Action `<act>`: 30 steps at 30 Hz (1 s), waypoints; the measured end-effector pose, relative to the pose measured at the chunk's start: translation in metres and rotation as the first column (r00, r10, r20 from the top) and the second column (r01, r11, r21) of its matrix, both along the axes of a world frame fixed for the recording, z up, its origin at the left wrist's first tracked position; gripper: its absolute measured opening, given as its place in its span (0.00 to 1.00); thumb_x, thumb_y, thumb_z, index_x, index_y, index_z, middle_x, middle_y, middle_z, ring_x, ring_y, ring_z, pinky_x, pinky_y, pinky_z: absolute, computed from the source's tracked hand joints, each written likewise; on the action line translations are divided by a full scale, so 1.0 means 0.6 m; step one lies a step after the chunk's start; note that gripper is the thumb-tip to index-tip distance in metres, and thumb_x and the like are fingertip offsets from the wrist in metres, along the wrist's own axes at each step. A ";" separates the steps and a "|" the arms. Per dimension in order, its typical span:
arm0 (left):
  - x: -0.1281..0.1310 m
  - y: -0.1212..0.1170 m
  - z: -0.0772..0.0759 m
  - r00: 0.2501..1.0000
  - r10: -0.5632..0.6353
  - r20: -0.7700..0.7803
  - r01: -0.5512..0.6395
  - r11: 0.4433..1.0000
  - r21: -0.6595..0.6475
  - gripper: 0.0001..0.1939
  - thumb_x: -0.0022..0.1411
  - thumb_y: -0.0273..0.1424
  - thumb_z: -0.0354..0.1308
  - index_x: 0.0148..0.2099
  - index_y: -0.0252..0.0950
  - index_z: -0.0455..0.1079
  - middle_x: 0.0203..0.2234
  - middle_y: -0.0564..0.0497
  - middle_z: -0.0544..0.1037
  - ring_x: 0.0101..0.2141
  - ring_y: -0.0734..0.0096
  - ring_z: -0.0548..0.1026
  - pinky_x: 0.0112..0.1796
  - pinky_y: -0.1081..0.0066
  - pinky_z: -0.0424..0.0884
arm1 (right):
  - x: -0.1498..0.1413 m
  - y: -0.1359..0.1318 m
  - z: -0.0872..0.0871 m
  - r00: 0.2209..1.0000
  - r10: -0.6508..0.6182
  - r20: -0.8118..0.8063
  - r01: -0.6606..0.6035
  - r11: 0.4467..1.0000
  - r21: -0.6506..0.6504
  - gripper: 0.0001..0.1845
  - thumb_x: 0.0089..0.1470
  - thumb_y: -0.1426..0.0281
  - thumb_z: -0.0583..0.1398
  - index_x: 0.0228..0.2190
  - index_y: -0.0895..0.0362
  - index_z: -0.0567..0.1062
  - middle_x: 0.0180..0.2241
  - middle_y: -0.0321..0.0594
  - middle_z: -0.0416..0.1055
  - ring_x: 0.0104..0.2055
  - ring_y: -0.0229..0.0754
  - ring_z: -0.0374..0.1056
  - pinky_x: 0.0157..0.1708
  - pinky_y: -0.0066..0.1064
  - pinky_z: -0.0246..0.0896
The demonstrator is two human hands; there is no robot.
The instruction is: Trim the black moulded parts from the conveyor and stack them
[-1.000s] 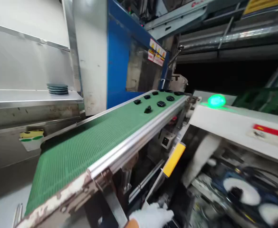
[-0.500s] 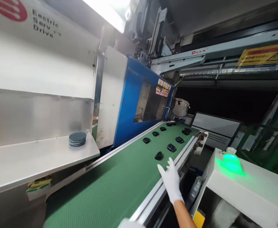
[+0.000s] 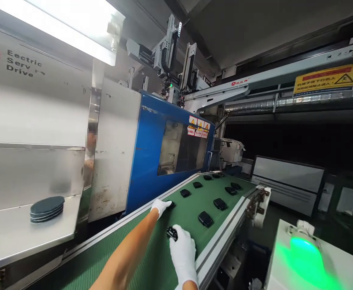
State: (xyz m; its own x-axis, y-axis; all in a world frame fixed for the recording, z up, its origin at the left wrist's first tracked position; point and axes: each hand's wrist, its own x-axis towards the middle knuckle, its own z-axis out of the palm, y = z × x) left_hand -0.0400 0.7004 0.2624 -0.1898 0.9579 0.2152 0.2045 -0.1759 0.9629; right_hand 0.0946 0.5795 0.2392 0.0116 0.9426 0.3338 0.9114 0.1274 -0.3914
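Observation:
My right hand (image 3: pixel 182 249), in a white glove, is closed around a glossy black plastic part (image 3: pixel 172 233) low over the green conveyor belt (image 3: pixel 147 257). Further left and ahead, my left hand (image 3: pixel 160 207), also gloved, reaches to the belt's far-left side. Its fingers are closed on another black plastic part (image 3: pixel 171 204), mostly hidden by the glove. Close to my right hand lies a squarish black part (image 3: pixel 205 218), with a second one (image 3: pixel 220 204) beyond it. More small black parts (image 3: pixel 185 193) are spread up the belt in two loose rows.
On the left, a metal shelf (image 3: pixel 10 233) carries a stack of dark round discs (image 3: pixel 47 209). A blue machine door (image 3: pixel 147 141) borders the belt. Right of it stands a white box (image 3: pixel 275 257) with a glowing green lamp (image 3: pixel 306 253). A robot beam (image 3: pixel 218 92) runs overhead.
My right hand has gone from open beside the belt's right rail to gripping a black part. My left hand has come forward from the bottom edge onto another part. The view has shifted.

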 end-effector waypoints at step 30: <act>-0.433 -1.095 -0.207 0.622 0.460 0.633 0.136 0.733 -0.666 0.27 0.40 0.42 0.73 0.41 0.30 0.78 0.33 0.43 0.80 0.31 0.64 0.77 0.25 0.74 0.67 | -0.409 -0.668 -0.193 0.675 0.014 -0.737 -0.736 -0.057 -0.675 0.28 0.47 0.51 0.63 0.40 0.62 0.73 0.16 0.31 0.65 0.12 0.28 0.51 0.12 0.21 0.43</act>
State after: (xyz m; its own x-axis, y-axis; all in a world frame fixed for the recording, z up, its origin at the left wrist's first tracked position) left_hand -0.2995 0.0432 0.1383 -0.1538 0.7228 -0.6737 -0.6392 0.4472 0.6256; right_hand -0.1510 0.1789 0.1235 -0.7027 0.2795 -0.6543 0.5420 -0.3855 -0.7468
